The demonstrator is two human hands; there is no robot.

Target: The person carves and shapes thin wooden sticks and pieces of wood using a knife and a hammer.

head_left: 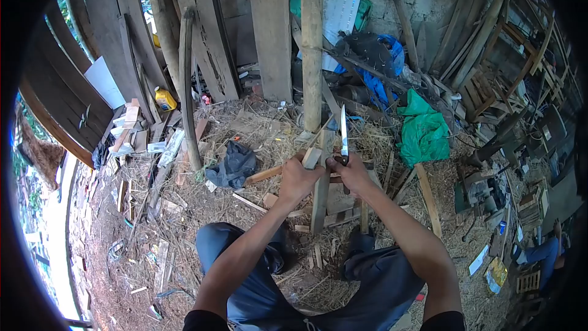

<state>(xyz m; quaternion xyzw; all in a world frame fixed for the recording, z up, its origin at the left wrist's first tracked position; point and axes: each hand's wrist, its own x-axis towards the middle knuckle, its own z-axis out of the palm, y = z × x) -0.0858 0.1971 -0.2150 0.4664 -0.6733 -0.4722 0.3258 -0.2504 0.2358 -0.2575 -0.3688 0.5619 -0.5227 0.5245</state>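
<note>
In the middle of the head view, my left hand (300,178) is closed around a small wood block (311,157). Just right of it, my right hand (353,173) grips the dark handle of a knife (344,132), whose blade points up and away from me. An upright wooden post (320,199) stands between my knees, and both hands are close together at its upper part. The fingers hide parts of the block and handle.
A black plastic bag (233,165) lies left of my hands, a green bag (424,127) to the right. A bamboo pole (312,49) rises ahead. A yellow bottle (165,99) sits at the left. Another person's leg (542,254) shows at far right.
</note>
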